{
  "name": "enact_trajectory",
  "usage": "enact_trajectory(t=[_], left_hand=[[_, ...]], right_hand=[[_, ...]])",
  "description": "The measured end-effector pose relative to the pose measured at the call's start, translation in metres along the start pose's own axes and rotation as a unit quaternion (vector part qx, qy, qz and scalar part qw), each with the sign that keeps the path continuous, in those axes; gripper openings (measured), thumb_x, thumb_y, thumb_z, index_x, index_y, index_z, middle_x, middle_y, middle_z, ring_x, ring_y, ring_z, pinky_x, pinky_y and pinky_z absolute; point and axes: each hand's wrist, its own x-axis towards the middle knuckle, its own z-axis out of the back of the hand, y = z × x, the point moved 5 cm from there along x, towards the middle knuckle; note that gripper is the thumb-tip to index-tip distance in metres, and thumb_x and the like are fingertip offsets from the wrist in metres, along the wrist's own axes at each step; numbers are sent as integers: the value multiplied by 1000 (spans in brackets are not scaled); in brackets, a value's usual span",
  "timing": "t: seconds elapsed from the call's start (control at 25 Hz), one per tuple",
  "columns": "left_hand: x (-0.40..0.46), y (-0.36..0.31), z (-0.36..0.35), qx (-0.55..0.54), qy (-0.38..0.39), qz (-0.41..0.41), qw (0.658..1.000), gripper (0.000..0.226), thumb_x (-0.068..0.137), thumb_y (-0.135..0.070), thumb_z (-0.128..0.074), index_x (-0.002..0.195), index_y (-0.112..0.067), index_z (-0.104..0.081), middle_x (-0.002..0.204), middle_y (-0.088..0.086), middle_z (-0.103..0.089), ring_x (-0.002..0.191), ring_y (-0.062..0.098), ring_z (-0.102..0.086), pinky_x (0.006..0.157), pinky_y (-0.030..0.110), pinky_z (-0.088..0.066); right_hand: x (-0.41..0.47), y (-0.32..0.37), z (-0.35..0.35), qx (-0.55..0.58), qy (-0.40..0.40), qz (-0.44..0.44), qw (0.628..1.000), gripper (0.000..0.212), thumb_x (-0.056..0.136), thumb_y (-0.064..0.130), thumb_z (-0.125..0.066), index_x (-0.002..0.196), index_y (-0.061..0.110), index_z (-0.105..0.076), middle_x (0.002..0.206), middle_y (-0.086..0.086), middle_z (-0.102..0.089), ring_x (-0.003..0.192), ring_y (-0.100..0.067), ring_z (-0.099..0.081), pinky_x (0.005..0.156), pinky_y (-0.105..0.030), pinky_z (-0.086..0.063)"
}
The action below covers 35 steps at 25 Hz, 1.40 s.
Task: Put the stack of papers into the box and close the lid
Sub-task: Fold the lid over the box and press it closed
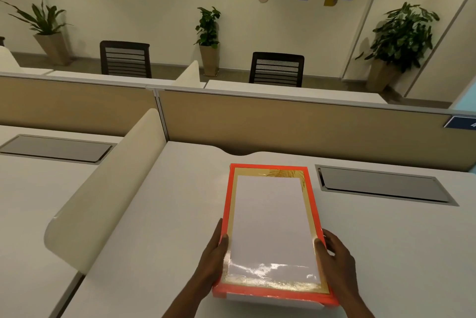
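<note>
An orange box [226, 204] lies lengthwise on the white desk [159, 214] in front of me. Its top shows a gold border around a glossy white rectangle [270, 222]; I cannot tell whether that is the lid's face or paper. A white edge [273, 302] pokes out under the box's near end. My left hand [213, 258] grips the box's left side near the front, thumb on the top. On the right side my right hand [337, 258] holds it the same way.
A rounded cream divider [108, 194] borders the desk on the left. A grey cable flap [383, 186] is set into the desk right of the box, another [56, 149] on the neighbouring desk. A tan partition [283, 121] stands behind, with chairs and potted plants beyond.
</note>
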Motion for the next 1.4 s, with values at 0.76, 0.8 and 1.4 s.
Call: enact_trajectory(t=[0.76,0.8,1.4], left_hand=[[33,-6,-5,-15,-3,-36,999,47,101,-42,-43,143,-53,-26,144,-18,-46,115,10,-64,87,24,-59],[32,-7,-5,-4,-7,-36,999,48,103,-39,-41,146,-50,-25,147,-17,-43,120,13,-60,92,25,-56],[-8,25,-7,269,-76,-171,945,83,94,-50,-58,160,-26,-14,165,-11,-23,150,8,-26,120,24,-27]], right_hand=[[40,5,-23,-35,42,39,998,40,100,26,-53,137,13,-55,122,-9,-69,96,-20,-63,95,-42,-52],[40,3,-25,-39,43,38,998,40,100,27,-52,137,13,-55,123,-9,-68,98,-21,-64,96,-42,-51],[-11,-20,-47,-184,59,53,980,80,90,54,-56,154,19,-24,157,-4,-37,140,-26,-41,110,-39,-40]])
